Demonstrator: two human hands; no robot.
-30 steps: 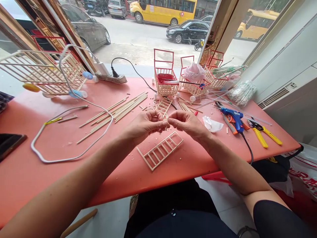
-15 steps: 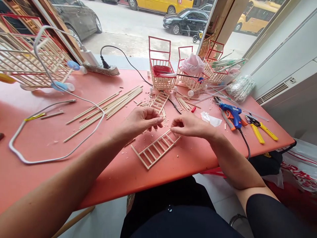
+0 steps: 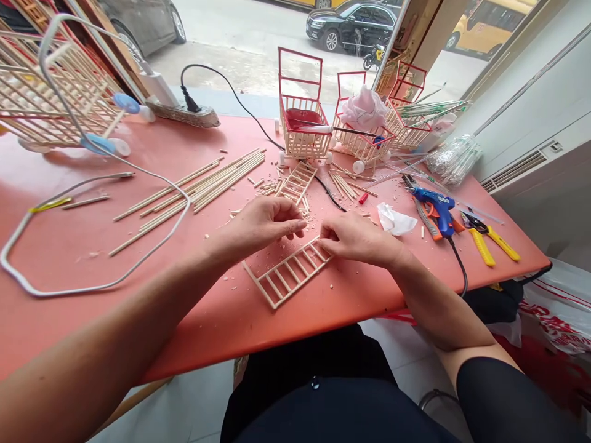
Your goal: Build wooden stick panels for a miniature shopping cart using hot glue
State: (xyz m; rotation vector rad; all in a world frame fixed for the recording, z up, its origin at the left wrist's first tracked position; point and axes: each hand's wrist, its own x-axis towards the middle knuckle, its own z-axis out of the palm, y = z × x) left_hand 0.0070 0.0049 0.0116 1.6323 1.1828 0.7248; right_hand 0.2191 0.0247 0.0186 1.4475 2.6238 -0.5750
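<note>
A ladder-shaped frame of thin wooden sticks (image 3: 292, 275) lies flat near the table's front edge, one end stick reaching past the rungs. My right hand (image 3: 357, 239) is closed over the frame's far right end, fingertips at its last rungs and hiding that corner. My left hand (image 3: 272, 221) hovers just behind the frame, thumb and fingers pinched together; whatever they hold, if anything, is too small to make out. Beyond the hands, a second stick frame (image 3: 298, 183) rests among short cut pieces and crumbs.
Long wooden sticks (image 3: 226, 184) and a white cable (image 3: 115, 287) lie left. Small stick carts (image 3: 305, 132) stand at the back, a larger cart (image 3: 55, 92) at far left. Right are a blue glue gun (image 3: 434, 209), yellow-handled pliers (image 3: 492, 240) and crumpled tissue (image 3: 396, 219).
The view has tilted slightly, so most of the scene sits higher in the picture. My right fingers cover the frame's right end a little more; my left hand keeps its pinch.
</note>
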